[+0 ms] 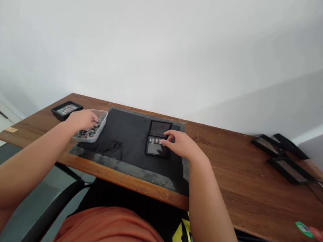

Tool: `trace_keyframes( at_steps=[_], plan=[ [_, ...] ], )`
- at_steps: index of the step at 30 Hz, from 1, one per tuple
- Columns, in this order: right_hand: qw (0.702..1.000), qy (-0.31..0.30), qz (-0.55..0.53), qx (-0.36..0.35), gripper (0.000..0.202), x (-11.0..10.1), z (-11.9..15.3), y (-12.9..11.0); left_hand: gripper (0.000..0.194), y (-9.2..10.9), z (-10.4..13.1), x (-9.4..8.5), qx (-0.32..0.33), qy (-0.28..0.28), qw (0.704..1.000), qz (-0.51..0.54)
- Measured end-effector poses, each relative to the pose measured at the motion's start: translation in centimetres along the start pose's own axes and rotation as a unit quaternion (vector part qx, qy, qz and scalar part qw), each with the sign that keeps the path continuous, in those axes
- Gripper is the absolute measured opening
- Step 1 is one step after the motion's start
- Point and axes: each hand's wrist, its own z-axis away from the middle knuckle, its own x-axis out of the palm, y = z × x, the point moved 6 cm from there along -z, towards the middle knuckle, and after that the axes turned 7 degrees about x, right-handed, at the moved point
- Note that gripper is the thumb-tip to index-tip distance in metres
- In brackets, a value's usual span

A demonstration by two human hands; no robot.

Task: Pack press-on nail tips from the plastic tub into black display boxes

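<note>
My left hand (82, 120) reaches into a clear plastic tub (101, 126) full of small mixed-colour pieces, its fingers curled down among them; whether it grips one is hidden. My right hand (180, 143) rests with fingertips on a row of small pieces inside an open black case (155, 148), whose lid (158, 128) lies flat behind it. Both tub and case sit on a black mat (133, 160) on the wooden desk (230, 183).
A black tray of small coloured pieces (66, 109) sits at the desk's far left corner. Three flat black cases (284, 155) lie at the right. Round green and red discs (313, 232) lie near the right front edge. A chair armrest (55, 206) is below left.
</note>
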Motion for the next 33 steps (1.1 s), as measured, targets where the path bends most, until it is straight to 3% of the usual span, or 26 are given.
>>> trace_keyframes(
  at_steps=[5, 9, 12, 16, 20, 23, 29, 33],
  plan=[
    [1.000, 0.011, -0.001, -0.001, 0.034, -0.4, 0.2, -0.4, 0.042, -1.0, 0.7, -2.2, -0.010, 0.036, 0.999, -0.008],
    [1.000, 0.018, -0.005, -0.002, 0.034, -0.7, 0.5, -0.6, 0.045, 0.0, 2.2, -3.6, 0.005, 0.065, 0.998, -0.004],
    [0.999, 0.041, -0.016, -0.010, 0.030, -0.9, 0.5, -0.7, 0.041, 3.1, 4.0, -5.2, 0.034, 0.123, 0.992, 0.025],
    [0.989, 0.069, -0.104, -0.083, 0.029, -0.8, 0.6, -1.9, 0.035, 10.6, 5.9, -6.1, 0.120, 0.200, 0.966, 0.110],
    [0.957, 0.078, -0.233, -0.152, 0.036, -0.5, 0.5, -3.0, 0.032, 18.2, 5.0, -4.0, 0.242, 0.217, 0.934, 0.147],
    [0.945, 0.087, -0.272, -0.161, 0.039, -0.4, 0.3, -2.9, 0.031, 21.4, 3.1, -1.9, 0.296, 0.223, 0.914, 0.164],
    [0.959, 0.123, -0.224, -0.126, 0.022, -0.7, 0.0, -2.0, 0.027, 22.4, 1.3, 0.1, 0.356, 0.278, 0.869, 0.202],
    [0.971, 0.101, -0.193, -0.100, 0.017, 0.0, -0.2, -1.7, 0.023, 22.0, 1.5, 0.8, 0.372, 0.287, 0.847, 0.248]
  ],
)
